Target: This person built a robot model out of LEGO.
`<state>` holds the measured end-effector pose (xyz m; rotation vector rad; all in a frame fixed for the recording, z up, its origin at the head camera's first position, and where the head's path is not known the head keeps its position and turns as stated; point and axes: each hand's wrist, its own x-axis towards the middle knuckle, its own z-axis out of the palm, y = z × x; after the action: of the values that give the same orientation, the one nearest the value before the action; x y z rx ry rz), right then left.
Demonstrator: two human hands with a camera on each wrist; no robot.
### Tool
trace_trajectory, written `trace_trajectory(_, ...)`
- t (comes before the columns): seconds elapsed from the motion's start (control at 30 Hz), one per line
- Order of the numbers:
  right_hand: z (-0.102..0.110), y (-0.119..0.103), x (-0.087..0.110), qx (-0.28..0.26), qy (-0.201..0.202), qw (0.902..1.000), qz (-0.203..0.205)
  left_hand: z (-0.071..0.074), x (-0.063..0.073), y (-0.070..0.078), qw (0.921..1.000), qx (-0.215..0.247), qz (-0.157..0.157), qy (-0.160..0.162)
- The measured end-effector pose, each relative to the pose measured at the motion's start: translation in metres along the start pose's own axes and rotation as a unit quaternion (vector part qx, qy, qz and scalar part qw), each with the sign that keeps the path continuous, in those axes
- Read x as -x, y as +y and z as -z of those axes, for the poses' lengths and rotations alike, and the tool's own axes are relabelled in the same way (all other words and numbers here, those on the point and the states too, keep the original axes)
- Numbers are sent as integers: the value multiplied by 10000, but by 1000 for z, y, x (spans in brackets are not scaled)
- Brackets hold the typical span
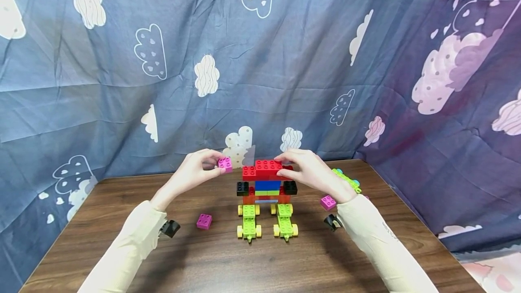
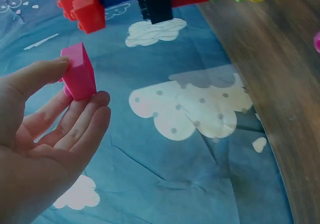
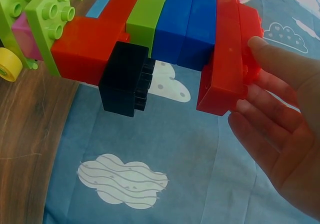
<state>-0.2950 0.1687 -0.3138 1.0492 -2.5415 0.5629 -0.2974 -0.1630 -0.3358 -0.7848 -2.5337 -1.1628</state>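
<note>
My left hand (image 1: 196, 170) pinches a small pink toy brick (image 1: 225, 164) between thumb and fingers, held just left of a built brick figure. In the left wrist view, the pink brick (image 2: 80, 73) is apart from the figure, its hollow side turned toward it. The right hand (image 1: 309, 170) holds the upper red brick (image 1: 268, 166) on the figure's top, thumb on one face and fingers beyond. Below come a wider red brick (image 1: 249, 173), blue bricks (image 1: 267, 185), and a black brick (image 1: 242, 188) jutting out on each side. Two lime wheeled bases (image 1: 286, 226) stand underneath.
A loose pink brick (image 1: 204, 221) lies on the wooden table (image 1: 228, 268) left of the figure. Another pink brick (image 1: 328, 201) and a lime piece with blue wheels (image 1: 347, 180) lie to the right, near the right forearm. A cloud-patterned cloth (image 1: 260, 67) hangs behind.
</note>
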Motion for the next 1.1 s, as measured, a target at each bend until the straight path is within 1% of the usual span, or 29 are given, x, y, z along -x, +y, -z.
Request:
trace_trajectory(0.07,0,0,0,-7,8,10000,9,-1,-1,3,10000,25,11,-29)
trace_trajectory(0.33,0,0,1,-16,-2,10000,-11,-5,-5,12,9994,267,-171,-127)
trace_trajectory(0.57,0,0,0,-18,-38,10000,-51,-9,-9,19,9983,447,-236,-300)
trace_trajectory(0.83,-3,2,-1,-31,-7,10000,-36,-14,-12,19,9972,549,-285,-418)
trace_trajectory(1.1,-2,2,0,-10,10,10000,1,-19,-15,16,9975,397,-256,-522)
